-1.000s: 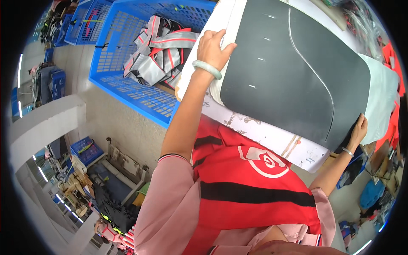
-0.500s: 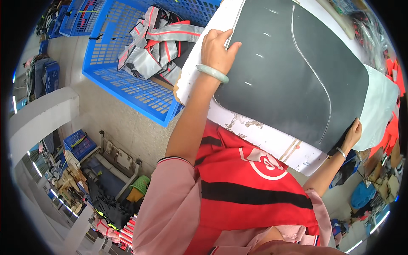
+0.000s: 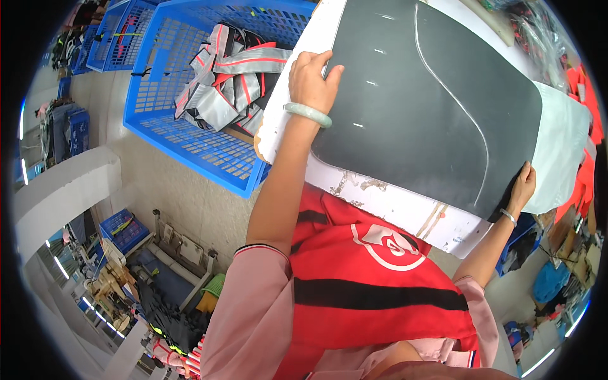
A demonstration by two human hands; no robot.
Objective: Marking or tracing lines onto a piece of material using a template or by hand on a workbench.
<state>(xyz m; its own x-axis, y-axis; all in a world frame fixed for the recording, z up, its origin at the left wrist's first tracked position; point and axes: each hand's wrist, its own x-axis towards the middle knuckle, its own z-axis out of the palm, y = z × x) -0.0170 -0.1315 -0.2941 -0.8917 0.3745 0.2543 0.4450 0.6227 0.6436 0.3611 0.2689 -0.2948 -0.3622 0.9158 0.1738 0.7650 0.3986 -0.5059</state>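
A large dark grey-black panel [image 3: 405,120] with rounded corners lies on a white tabletop [image 3: 380,196]. A long curved white line and several short white dashes run across its surface. At the panel's left edge is my left hand [image 3: 312,82], its fingers bent at the edge and the thumb over the panel. A pale green bangle [image 3: 308,114] circles that wrist. My right hand [image 3: 523,186] grips the lower right edge, fingers close together, partly hidden by the panel. Under the panel's right side a pale, whitish sheet [image 3: 560,149] sticks out.
Left of the tabletop stands a blue plastic basket [image 3: 190,149] holding grey reflective strips [image 3: 237,88] with red lines. Clear plastic bags [image 3: 538,44] lie at the far right, near bright red fabric [image 3: 577,177]. A wheeled cart [image 3: 171,272] is at lower left.
The whole view has shifted slightly, with table, panel and hands a little further left. Both hands remain at the same edges of the panel.
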